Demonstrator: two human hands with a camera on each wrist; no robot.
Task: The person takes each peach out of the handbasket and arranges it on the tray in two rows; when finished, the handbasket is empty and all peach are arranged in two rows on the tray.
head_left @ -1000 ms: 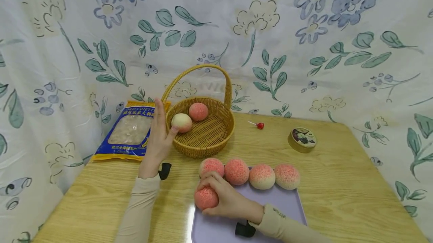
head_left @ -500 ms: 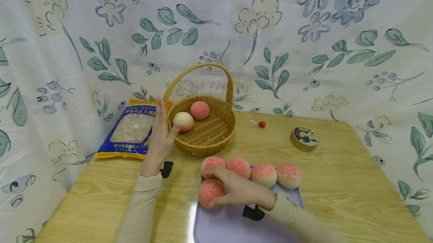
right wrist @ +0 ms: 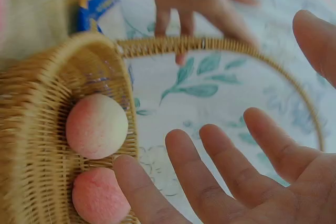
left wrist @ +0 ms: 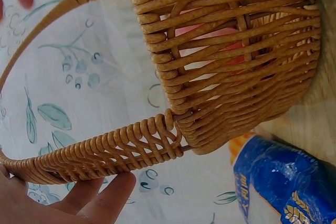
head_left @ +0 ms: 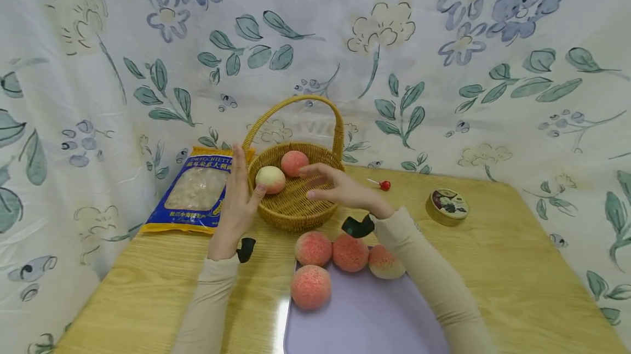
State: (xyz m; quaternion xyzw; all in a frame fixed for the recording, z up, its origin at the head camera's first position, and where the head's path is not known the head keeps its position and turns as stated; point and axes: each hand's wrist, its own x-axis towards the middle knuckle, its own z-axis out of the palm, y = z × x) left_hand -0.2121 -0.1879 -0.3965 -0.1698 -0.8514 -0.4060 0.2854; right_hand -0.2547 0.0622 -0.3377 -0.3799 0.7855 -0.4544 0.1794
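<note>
My left hand [head_left: 239, 206] is at the left side of the wicker basket [head_left: 298, 217], its fingers extended beside the upright handle [left wrist: 105, 150]. The left wrist view shows its fingertips against or just behind that handle; contact is hard to tell. My right hand [head_left: 340, 187] hovers over the basket's right part, fingers spread and holding nothing. Inside the basket lie two peaches, a cream-and-pink peach [right wrist: 97, 126] and a pinker peach [right wrist: 101, 196]. Several more peaches rest on the lilac tray [head_left: 365, 315], among them a front-left peach [head_left: 311, 287] and a back-left peach [head_left: 313, 249].
A blue and yellow pasta bag [head_left: 194, 189] lies left of the basket. To the right are a red lollipop [head_left: 385, 185] and a round tin [head_left: 447, 207] on the wooden table [head_left: 517, 266]. A floral curtain [head_left: 315, 41] hangs close behind.
My right hand has let go of the front-left peach on the tray and moved up over the basket, holding nothing. The left hand stays by the handle.
</note>
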